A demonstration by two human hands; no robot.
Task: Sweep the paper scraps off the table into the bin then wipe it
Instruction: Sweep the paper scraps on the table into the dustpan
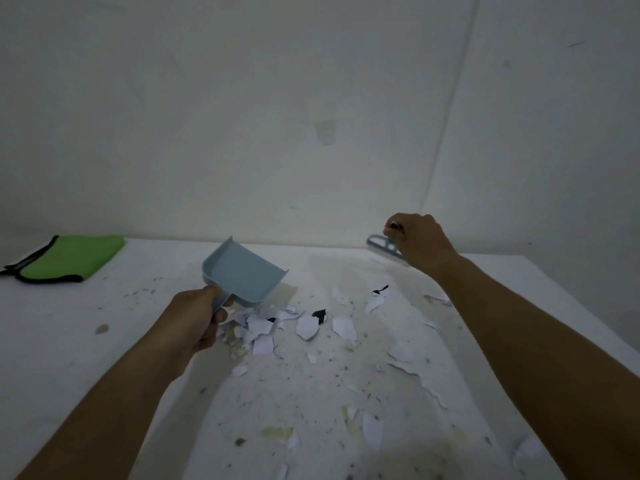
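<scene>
Head view puts me at the sweeping step, with the wiping not yet begun. My left hand (199, 318) has its fingers wrapped round the handle of the blue dustpan (242, 271), which is tipped up above the counter (69, 341) with its mouth toward the scraps. My right hand (417, 240), at about 1 o'clock from the pan, has its fingers closed on a small blue brush (382, 245) near the back wall. The paper scraps (263, 327) lie mostly just below the pan, with strays trailing toward 5 o'clock. Next, I judge, the pan's lip must go flat on the counter and the brush pull the scraps into it. A green cloth (74, 256) waits at 10 o'clock. No bin shows anywhere; the brush's bristles are hidden behind my hand, and the dim light blurs scraps into stains.
</scene>
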